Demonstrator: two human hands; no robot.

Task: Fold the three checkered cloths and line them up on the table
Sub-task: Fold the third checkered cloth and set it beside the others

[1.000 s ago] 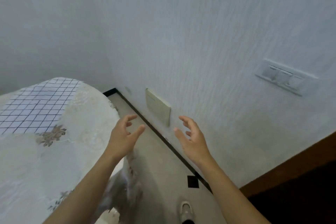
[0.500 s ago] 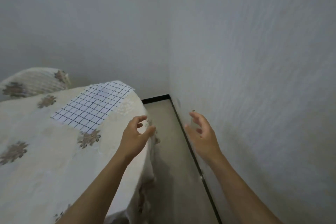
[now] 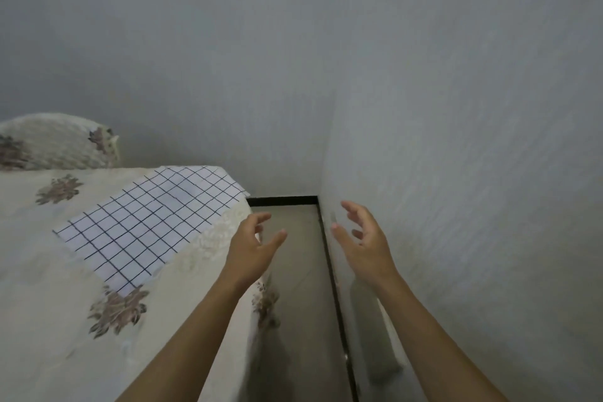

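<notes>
the cream floral-patterned cloth-covered tabletop carried a flat white cloth with a black grid check near its far right corner, while the left hand and right hand hovered apart beside it, fingers loosely spread, holding nothing.

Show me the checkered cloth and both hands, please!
checkered cloth [image 3: 150, 225], head view, middle of its grid pattern.
left hand [image 3: 249, 248], head view, back of the hand.
right hand [image 3: 368, 245], head view, middle of the hand, below the fingers.
</notes>
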